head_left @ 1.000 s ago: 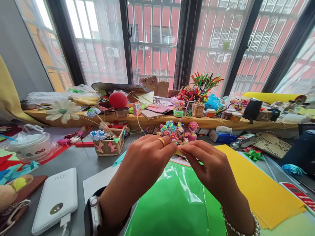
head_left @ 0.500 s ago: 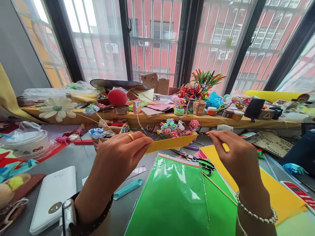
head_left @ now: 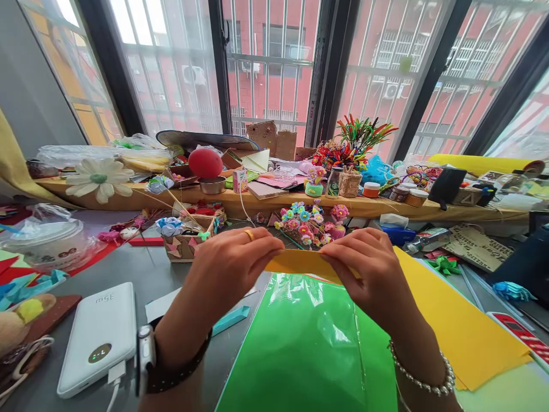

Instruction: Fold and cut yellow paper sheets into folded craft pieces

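Note:
A narrow yellow paper strip [head_left: 300,261] is held up over the table between both hands. My left hand [head_left: 231,269], with a gold ring and a watch on the wrist, pinches its left end. My right hand [head_left: 369,274], with a bead bracelet, pinches the strip towards its right end. Under the hands lies a green sheet in a shiny plastic sleeve [head_left: 300,349]. A stack of yellow paper sheets [head_left: 454,326] lies to the right of it.
A white power bank [head_left: 100,337] with a cable lies at the left front. A small cardboard box with stars [head_left: 184,246] and a paper flower bouquet [head_left: 306,223] stand behind the hands. The window ledge [head_left: 266,206] is crowded with craft items. A teal strip [head_left: 231,317] lies near my left forearm.
Half a second ago the hands were apart with the strip stretched from the left hand; now my right hand has come back in and grips the strip, both hands close together.

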`<act>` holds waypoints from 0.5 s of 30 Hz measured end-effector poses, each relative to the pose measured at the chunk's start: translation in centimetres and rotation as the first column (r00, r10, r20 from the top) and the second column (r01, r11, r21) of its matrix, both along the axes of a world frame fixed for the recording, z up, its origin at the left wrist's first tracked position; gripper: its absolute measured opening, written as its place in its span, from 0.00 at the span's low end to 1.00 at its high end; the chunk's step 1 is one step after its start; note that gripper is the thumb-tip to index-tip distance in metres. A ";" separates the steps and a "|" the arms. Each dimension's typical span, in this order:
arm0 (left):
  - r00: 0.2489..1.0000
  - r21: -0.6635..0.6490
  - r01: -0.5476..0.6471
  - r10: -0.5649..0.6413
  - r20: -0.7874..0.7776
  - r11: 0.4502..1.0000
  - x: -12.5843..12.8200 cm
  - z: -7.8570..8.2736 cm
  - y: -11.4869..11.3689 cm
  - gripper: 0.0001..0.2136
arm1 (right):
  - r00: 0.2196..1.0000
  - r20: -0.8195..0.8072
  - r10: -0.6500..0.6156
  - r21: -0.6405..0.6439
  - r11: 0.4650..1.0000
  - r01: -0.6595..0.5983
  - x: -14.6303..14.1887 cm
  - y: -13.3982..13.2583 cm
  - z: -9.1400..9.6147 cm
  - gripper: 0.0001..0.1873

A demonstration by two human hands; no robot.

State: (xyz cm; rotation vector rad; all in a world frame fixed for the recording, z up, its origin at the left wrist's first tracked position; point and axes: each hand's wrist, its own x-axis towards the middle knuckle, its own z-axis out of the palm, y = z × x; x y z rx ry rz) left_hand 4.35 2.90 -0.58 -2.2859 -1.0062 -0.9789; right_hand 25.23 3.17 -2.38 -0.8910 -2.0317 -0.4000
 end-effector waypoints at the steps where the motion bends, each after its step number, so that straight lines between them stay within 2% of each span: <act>1: 1.000 -0.007 -0.009 0.009 0.017 1.000 -0.5 0.0 0.1 0.07 | 1.000 -0.001 -0.009 -0.002 1.000 0.009 0.4 0.1 0.0 0.04; 6: 0.997 -0.058 -0.035 0.039 0.073 0.998 -2.3 0.2 0.2 0.07 | 1.000 0.010 0.001 -0.031 1.000 0.000 1.3 0.1 0.2 0.05; 15: 0.996 -0.058 -0.014 0.019 0.085 0.998 -2.6 0.4 -0.5 0.05 | 1.000 -0.001 0.026 -0.060 0.998 -0.026 1.7 -0.4 0.6 0.05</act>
